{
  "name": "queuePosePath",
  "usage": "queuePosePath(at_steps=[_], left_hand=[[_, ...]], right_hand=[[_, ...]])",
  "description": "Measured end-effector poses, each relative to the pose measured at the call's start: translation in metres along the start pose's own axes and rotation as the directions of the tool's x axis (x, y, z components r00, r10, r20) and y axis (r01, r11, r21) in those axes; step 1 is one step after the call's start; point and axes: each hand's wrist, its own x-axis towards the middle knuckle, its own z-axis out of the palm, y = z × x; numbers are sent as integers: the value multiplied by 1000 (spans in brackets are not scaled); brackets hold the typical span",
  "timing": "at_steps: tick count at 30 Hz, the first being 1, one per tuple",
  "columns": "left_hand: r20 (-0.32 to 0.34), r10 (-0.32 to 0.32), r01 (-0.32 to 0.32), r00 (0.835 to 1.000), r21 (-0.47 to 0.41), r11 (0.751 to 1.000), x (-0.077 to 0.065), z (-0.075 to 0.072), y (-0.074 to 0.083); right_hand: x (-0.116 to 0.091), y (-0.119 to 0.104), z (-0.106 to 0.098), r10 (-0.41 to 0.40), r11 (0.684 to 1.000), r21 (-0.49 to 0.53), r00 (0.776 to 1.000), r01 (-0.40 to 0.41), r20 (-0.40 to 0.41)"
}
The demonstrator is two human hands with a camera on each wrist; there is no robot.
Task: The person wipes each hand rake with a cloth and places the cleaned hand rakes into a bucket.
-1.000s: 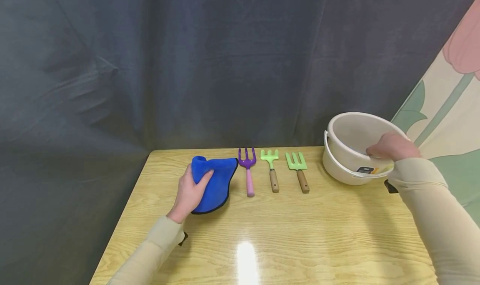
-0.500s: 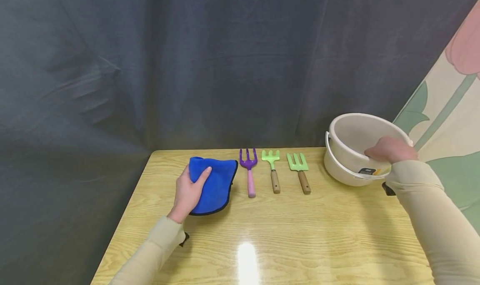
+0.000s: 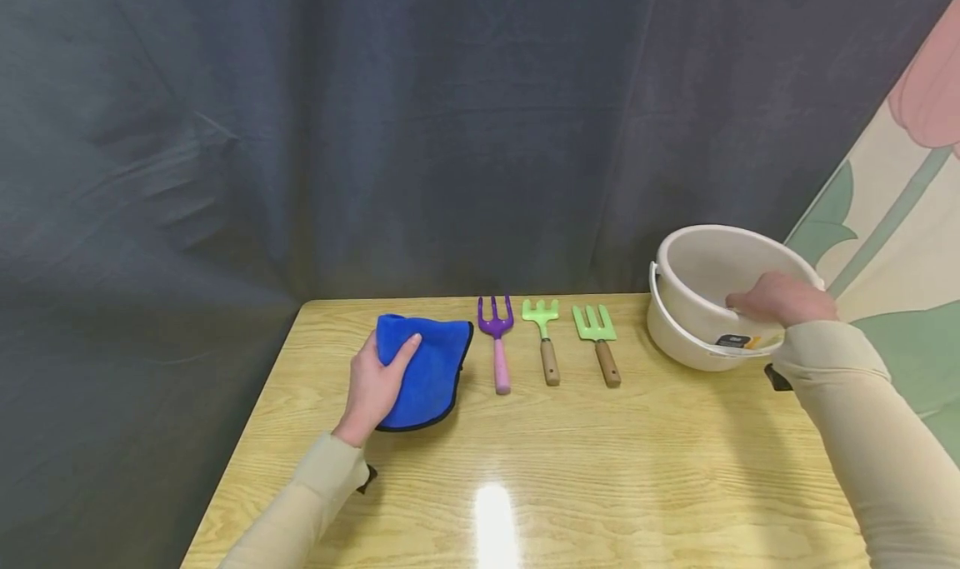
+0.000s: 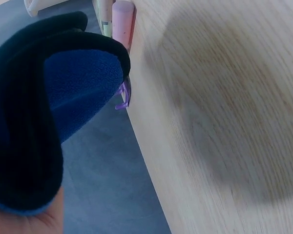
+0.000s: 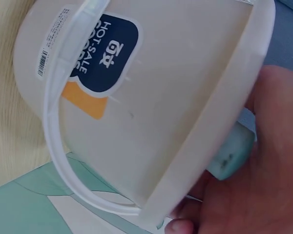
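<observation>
My left hand (image 3: pixel 372 388) grips a blue cloth with black edging (image 3: pixel 431 377), thumb on top, raised over the table with a shadow below. In the left wrist view, the cloth's folded dark border (image 4: pixel 27 112) hides most of the fingers. My right hand (image 3: pixel 787 299) reaches over the rim of the white bucket (image 3: pixel 678 294), fingers inside. In the right wrist view, that hand (image 5: pixel 263 170) holds a pale teal, block-ended thing (image 5: pixel 232 152) between thumb and fingers; the rim hides the rest of it.
Left to right lie a purple hand fork with pink handle (image 3: pixel 500 361), a light green hand fork (image 3: pixel 550 356) and a second green fork (image 3: pixel 607 361). A white handle (image 5: pixel 51 117) hangs against the bucket. Dark curtain (image 3: pixel 465 136) stands behind the wooden table (image 3: pixel 600 469).
The left hand has shifted slightly left with the cloth, whose top fold lies flatter. The right hand stays at the bucket, moved only a little. The forks lie as before.
</observation>
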Motion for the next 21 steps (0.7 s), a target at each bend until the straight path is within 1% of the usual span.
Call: queuePosePath(at_steps=[2, 5, 9, 12, 14, 15, 16, 18, 21], left_hand=[[-6, 2, -2, 1000, -3, 1000, 0, -1, 0], [-9, 6, -6, 1000, -5, 1000, 1, -1, -1], [-16, 4, -4, 1000, -9, 1000, 1, -2, -1], [-24, -6, 6, 1000, -15, 1000, 1, -2, 0], [-25, -15, 14, 1000, -19, 1000, 1, -2, -1], [-28, -19, 18, 999, -22, 1000, 1, -3, 0], [-29, -23, 23, 999, -24, 999, 1, -3, 0], [-32, -27, 26, 999, -25, 999, 1, -3, -1], [-40, -32, 31, 999, -27, 999, 2, -3, -2]], right_hand=[[1, 1, 0, -5, 1000, -8, 999, 5, -42], [3, 1, 0, -4, 1000, -7, 989, 3, -151], [4, -8, 1, 21, 1000, 7, 956, -19, -293], [5, -20, 4, 42, 999, 39, 918, -29, -393], [6, -29, 7, 48, 996, 85, 879, -9, -475], [6, -34, 9, 46, 994, 110, 852, 14, -522], [6, -39, 10, 43, 990, 138, 822, 43, -567], [5, -50, 14, 39, 975, 192, 754, 116, -655], [4, -68, 20, 34, 940, 245, 653, 235, -757]])
